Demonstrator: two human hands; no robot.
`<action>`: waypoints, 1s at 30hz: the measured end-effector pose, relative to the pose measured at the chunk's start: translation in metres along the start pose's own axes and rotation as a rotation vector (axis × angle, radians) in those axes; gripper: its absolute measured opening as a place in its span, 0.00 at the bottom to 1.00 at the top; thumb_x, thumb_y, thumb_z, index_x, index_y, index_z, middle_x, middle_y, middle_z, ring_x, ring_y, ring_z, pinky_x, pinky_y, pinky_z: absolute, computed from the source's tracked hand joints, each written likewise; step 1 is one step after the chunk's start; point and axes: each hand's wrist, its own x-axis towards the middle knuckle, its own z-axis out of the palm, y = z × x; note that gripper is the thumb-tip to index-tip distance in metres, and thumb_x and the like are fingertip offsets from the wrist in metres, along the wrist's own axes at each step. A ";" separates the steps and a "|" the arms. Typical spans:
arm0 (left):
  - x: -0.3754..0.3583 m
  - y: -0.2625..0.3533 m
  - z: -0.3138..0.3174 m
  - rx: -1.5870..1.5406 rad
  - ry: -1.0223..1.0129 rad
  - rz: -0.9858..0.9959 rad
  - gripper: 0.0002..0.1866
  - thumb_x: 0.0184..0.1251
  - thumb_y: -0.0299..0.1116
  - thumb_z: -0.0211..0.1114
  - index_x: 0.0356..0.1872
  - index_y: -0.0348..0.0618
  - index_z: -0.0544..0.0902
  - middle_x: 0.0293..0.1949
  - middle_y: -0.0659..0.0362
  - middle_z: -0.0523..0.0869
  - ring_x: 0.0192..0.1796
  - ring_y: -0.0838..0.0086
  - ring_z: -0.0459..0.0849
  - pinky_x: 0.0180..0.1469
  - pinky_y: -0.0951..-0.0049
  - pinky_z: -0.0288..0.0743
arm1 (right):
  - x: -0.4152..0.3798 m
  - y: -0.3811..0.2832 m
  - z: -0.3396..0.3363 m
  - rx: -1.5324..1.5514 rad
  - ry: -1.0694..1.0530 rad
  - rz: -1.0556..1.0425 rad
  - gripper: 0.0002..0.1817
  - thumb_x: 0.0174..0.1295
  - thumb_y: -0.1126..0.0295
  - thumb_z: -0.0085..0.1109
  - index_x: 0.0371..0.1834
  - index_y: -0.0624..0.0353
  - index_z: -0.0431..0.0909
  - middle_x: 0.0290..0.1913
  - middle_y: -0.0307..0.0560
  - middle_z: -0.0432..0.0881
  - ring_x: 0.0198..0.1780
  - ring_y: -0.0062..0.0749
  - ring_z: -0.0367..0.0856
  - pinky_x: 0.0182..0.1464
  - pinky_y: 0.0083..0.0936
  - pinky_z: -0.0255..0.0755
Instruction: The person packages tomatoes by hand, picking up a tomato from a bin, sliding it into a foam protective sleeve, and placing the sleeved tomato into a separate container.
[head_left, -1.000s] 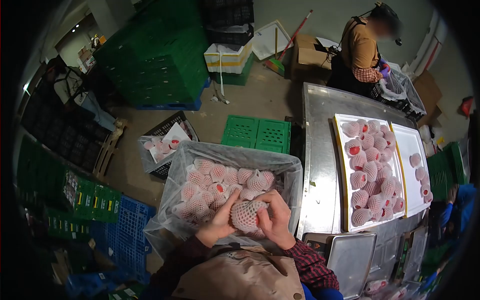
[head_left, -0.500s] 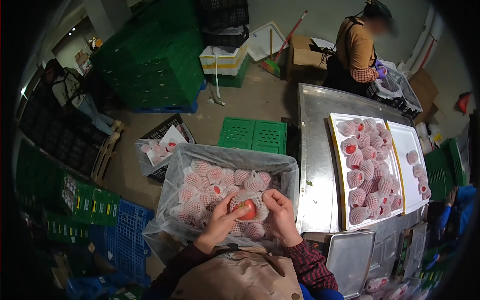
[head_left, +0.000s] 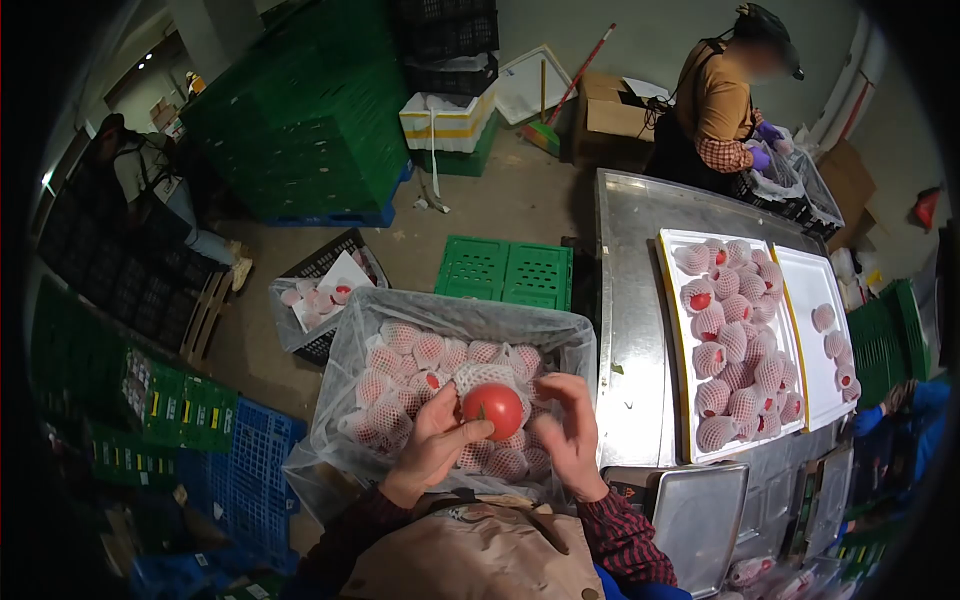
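Note:
My left hand [head_left: 437,445] is closed round a red tomato [head_left: 492,411] with a small green stem end facing me. A white foam net sleeve [head_left: 484,376] is bunched at the tomato's far side, leaving most of its skin bare. Just right of the tomato, my right hand [head_left: 568,435] has its fingers bent and apart, slightly blurred, with nothing in them. Below both hands stands a crate lined with clear plastic [head_left: 345,345], filled with fruit in pinkish-white foam nets [head_left: 388,415].
A metal table [head_left: 632,330] at right bears a white foam box [head_left: 690,440] of netted tomatoes. Beyond it a person [head_left: 725,110] in purple gloves handles a lined crate. A black crate [head_left: 320,345], a green crate [head_left: 505,270] and stacked green crates [head_left: 300,150] stand ahead.
The foam net has slid off the tomato's front toward its far side, baring it. My right hand has let go of the net and opened.

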 end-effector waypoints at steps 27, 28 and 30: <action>0.000 -0.014 0.010 0.379 0.220 -0.171 0.15 0.77 0.41 0.67 0.44 0.36 0.83 0.36 0.63 0.84 0.35 0.82 0.79 0.35 0.80 0.70 | -0.008 -0.005 0.000 0.292 -0.160 0.400 0.23 0.84 0.54 0.43 0.67 0.59 0.75 0.39 0.41 0.84 0.30 0.14 0.76 0.31 0.14 0.66; 0.002 -0.014 0.014 0.202 0.218 -0.165 0.16 0.80 0.40 0.63 0.51 0.34 0.80 0.44 0.58 0.84 0.44 0.77 0.82 0.44 0.74 0.75 | -0.008 -0.009 -0.001 0.229 -0.128 0.375 0.22 0.84 0.55 0.45 0.65 0.59 0.76 0.39 0.40 0.83 0.30 0.13 0.76 0.31 0.14 0.67; 0.004 -0.013 0.016 0.026 0.214 -0.160 0.19 0.83 0.40 0.58 0.58 0.32 0.76 0.51 0.52 0.85 0.52 0.72 0.86 0.53 0.69 0.81 | -0.007 -0.009 -0.007 0.172 -0.029 0.387 0.16 0.82 0.60 0.49 0.62 0.58 0.78 0.32 0.34 0.80 0.27 0.11 0.72 0.28 0.12 0.64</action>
